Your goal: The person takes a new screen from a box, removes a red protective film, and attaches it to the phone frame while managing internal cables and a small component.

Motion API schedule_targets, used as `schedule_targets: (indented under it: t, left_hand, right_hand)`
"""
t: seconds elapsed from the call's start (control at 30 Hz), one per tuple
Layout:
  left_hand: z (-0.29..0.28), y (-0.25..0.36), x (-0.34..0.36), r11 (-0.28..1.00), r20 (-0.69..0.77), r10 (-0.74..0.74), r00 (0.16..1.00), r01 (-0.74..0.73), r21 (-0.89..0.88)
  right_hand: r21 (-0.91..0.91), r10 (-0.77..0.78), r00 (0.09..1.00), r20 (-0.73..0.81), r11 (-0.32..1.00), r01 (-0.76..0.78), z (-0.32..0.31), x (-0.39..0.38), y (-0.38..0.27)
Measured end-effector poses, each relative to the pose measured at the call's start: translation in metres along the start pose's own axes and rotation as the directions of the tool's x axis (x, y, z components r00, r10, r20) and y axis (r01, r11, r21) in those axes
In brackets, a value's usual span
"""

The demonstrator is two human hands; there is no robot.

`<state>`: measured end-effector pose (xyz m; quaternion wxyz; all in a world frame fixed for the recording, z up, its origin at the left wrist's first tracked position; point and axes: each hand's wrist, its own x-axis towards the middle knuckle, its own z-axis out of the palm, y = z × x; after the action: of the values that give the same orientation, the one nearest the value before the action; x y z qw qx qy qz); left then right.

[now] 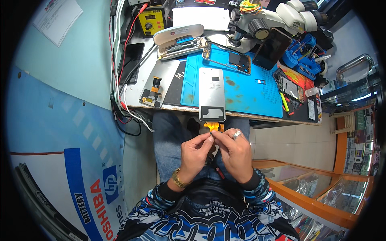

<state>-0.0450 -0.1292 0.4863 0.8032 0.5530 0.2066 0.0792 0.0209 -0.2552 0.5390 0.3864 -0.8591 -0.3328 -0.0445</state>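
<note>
A silver-backed phone screen panel [211, 92] lies on the blue repair mat [252, 100], its lower end at the desk's front edge. An orange flex cable [210, 125] hangs from that end over my lap. My left hand [195, 156] and my right hand [234, 156] meet below it, thumbs and fingertips pinched together on the cable's lower part; whatever small piece sits between the tips is hidden. To the left rests another silver panel [167, 76] with a flex cable on it. An empty phone frame [227, 57] lies crosswise behind the middle panel.
A microscope [292, 16] stands at the back right beside a blue tool organiser [299, 56] and phone parts [293, 86]. An open tool case [179, 42], a yellow bench unit [150, 22] and hanging cables [120, 80] occupy the left. A glass display counter [305, 184] is at lower right.
</note>
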Motion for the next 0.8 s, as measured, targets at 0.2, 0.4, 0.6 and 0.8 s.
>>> schedule_targets:
  t: [0.2,0.4,0.6,0.8]
  left_hand:
    - [-0.0017,-0.0006,0.0006,0.999,-0.008,0.019,1.0,-0.019,0.045]
    - [-0.0001,0.0009,-0.0007,0.998,-0.011,0.033,0.999,-0.033,0.051]
    - [0.0017,0.0021,-0.003,0.994,-0.005,0.061,0.998,-0.06,0.086]
    - [0.0026,0.0005,-0.0012,0.993,-0.007,0.082,0.997,-0.081,0.087]
  right_hand:
    - [0.039,0.028,0.999,-0.026,0.999,-0.027,0.0052,-0.0028,-0.0005]
    - [0.046,0.024,0.999,-0.043,0.999,-0.022,0.0078,-0.004,0.0014]
    - [0.101,0.067,0.997,-0.046,0.993,-0.063,0.0056,-0.0014,0.0001]
    - [0.115,0.077,0.997,-0.03,0.991,-0.073,0.0021,-0.0017,-0.0026]
